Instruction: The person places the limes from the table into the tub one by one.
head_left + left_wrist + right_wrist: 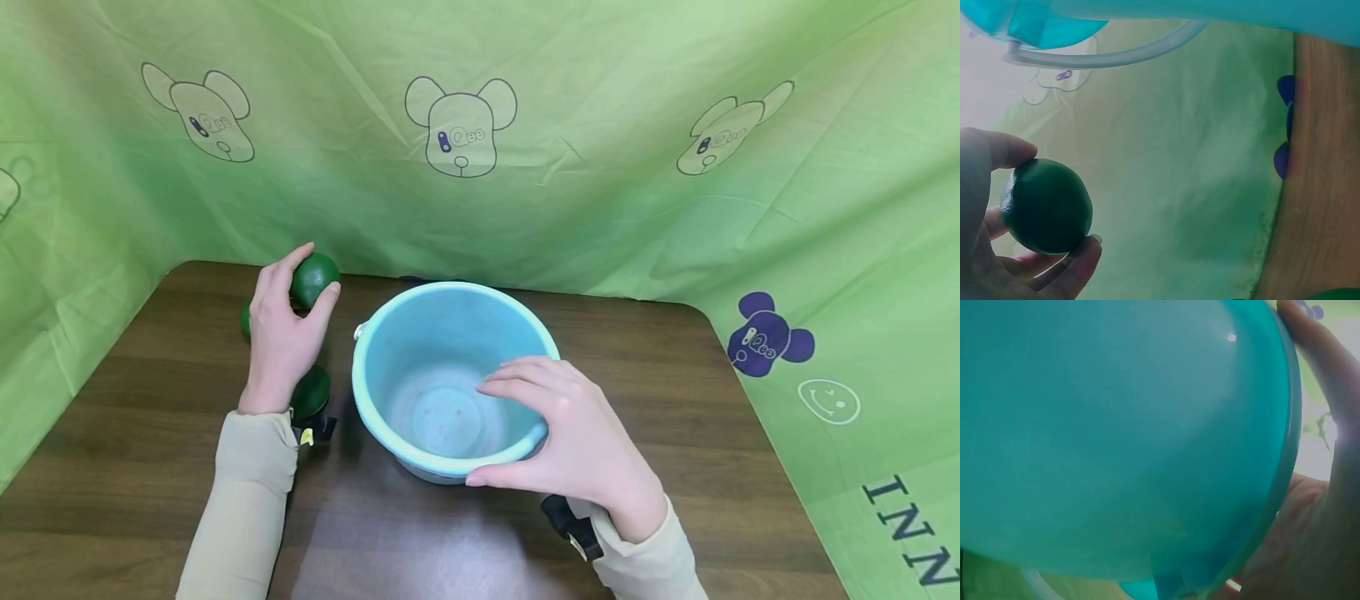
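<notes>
Nearest the camera are the person's two pale sleeves (247, 508), reaching in from the bottom edge, each with a black strap (573, 529) at the wrist. A green cloth (585, 217) printed with cartoon faces hangs round the back and sides, probably to screen off the work area. It borders the brown wooden table (150, 500), where a light-blue bucket (453, 287) stands upright near the middle, mouth up, within reach of both hands. Its pale handle (1091, 61) hangs at the side in the left wrist view, so nothing bars the mouth. The right hand (577, 429) straddles the near right rim, fingers bent loosely over the inside and thumb along the outside, a hold that looks meant to steady rather than lift; how firmly it grips, I cannot tell. Left of the bucket, the left hand (283, 337) has thumb and fingers spread just wide enough to pinch a round green fruit (315, 279) from opposite sides, likely to stop it rolling free. That fruit seems raised off the table, apart from the rim. A second fruit (310, 392) shows beside the left wrist; a third fruit (245, 318) is mostly hidden behind the hand.
</notes>
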`<control>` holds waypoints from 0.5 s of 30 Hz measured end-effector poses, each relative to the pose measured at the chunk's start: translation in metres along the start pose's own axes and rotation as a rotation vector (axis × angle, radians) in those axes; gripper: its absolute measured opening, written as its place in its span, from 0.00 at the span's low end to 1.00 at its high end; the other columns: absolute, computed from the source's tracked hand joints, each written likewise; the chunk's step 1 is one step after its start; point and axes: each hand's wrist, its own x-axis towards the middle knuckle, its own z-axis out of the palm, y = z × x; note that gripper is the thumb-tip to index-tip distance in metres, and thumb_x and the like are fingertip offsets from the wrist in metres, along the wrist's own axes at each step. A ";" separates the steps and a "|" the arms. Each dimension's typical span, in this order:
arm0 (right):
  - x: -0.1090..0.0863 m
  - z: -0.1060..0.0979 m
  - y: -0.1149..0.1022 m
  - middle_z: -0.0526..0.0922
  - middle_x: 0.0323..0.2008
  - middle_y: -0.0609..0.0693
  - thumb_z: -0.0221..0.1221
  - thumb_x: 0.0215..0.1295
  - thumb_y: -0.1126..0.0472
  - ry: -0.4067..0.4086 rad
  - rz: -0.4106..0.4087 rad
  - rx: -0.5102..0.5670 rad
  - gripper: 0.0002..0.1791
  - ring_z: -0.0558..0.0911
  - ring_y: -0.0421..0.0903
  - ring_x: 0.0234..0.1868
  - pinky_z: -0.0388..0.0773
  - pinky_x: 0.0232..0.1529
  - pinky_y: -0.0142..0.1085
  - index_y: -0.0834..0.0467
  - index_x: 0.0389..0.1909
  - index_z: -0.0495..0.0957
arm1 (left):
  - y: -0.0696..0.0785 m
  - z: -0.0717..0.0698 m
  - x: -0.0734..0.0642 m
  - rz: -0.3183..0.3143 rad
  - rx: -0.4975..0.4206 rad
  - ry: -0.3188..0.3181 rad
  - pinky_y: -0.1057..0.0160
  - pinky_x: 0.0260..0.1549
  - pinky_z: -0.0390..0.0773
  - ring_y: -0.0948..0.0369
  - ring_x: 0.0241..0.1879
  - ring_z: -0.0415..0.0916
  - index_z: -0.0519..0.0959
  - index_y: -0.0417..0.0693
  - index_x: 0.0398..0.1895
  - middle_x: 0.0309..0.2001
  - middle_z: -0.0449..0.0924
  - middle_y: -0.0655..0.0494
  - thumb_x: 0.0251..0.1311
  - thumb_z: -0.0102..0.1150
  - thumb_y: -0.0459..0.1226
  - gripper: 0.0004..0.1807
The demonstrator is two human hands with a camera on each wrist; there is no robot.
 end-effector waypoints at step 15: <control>-0.002 -0.009 0.017 0.83 0.53 0.40 0.82 0.29 0.34 0.022 0.050 0.077 0.44 0.75 0.49 0.63 0.68 0.65 0.41 0.47 0.52 0.86 | 0.011 -0.013 0.000 0.014 -0.038 0.033 0.45 0.46 0.74 0.52 0.53 0.73 0.74 0.63 0.71 0.62 0.73 0.48 0.66 0.64 0.44 0.29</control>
